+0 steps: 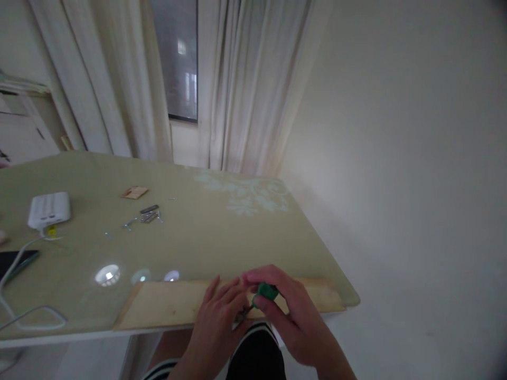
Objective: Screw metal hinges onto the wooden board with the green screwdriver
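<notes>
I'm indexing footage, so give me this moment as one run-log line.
right grip: holds green-handled screwdriver | left grip: on long pale wooden board | small metal piece: by screwdriver's shaft, board's near edge

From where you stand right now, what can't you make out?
Head view: part of the green-handled tool, hidden by the right hand.
Head view: its tip, blurred beside the left hand.
Head view: the dark device, cut off by the left edge.
Head view: details of the scattered metal pieces, too small.

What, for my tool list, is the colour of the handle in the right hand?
The handle is green, showing best in the head view.
</notes>
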`<state>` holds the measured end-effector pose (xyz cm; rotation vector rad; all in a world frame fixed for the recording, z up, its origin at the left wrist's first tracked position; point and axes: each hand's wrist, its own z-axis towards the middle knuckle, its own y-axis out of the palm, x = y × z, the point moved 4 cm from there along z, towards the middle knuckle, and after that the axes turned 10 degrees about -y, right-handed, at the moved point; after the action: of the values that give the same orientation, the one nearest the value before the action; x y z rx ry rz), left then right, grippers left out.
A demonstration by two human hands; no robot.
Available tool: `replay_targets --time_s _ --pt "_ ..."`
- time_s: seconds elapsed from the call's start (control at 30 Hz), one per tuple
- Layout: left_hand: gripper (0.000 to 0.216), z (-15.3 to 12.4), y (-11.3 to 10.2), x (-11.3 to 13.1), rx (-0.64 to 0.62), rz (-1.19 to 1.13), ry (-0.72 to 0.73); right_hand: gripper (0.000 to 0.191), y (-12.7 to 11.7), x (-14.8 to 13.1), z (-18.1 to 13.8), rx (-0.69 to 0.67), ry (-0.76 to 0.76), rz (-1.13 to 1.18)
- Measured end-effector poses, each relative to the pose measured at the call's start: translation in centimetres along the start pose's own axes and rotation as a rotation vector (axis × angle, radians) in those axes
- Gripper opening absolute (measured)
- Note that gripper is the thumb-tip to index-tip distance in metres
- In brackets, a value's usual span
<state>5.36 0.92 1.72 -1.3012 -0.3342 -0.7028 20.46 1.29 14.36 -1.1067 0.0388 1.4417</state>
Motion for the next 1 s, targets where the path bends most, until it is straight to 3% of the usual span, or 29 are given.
replay_targets --time_s 0.1,0.17,0.27,0.43,0.53,0.63,0.7,0.87,1.0 --pt "0.039 0.0 0.2 -0.3 0.050 -0.004 0.022 0.037 1.0 1.0 -0.2 0.171 -0.085 -0.073" --pt "0.048 0.0 0.3 -0.2 0.088 -0.007 0.048 0.043 1.8 1.0 -0.1 0.208 -0.148 -0.079" --pt "0.048 0.1 0.1 0.1 0.124 -0.017 0.066 0.048 2.0 1.0 -0.3 0.172 -0.134 -0.025" --pt "0.030 0.1 -0.4 0.4 0.133 -0.026 0.079 0.045 0.5 1.6 -1.4 0.103 -0.043 -0.007" --pt "0.032 0.0 -0.3 0.3 0.183 -0.016 0.123 0.046 0.4 1.6 -1.3 0.039 -0.120 -0.001" --pt "0.040 -0.3 0.0 0.0 0.229 0.010 0.144 0.050 0.5 0.7 -0.9 0.135 -0.243 -0.005" --pt "0.040 -0.3 0.1 -0.1 0.211 0.022 0.130 0.053 0.7 0.1 -0.7 0.170 -0.244 0.018" --pt "0.026 -0.2 -0.5 0.2 0.047 0.017 0.017 0.054 0.5 -0.5 -0.8 0.108 -0.103 0.108" --pt "0.022 -0.1 -0.7 0.4 -0.014 -0.001 -0.013 0.049 0.4 0.4 -1.0 0.266 -0.084 0.074"
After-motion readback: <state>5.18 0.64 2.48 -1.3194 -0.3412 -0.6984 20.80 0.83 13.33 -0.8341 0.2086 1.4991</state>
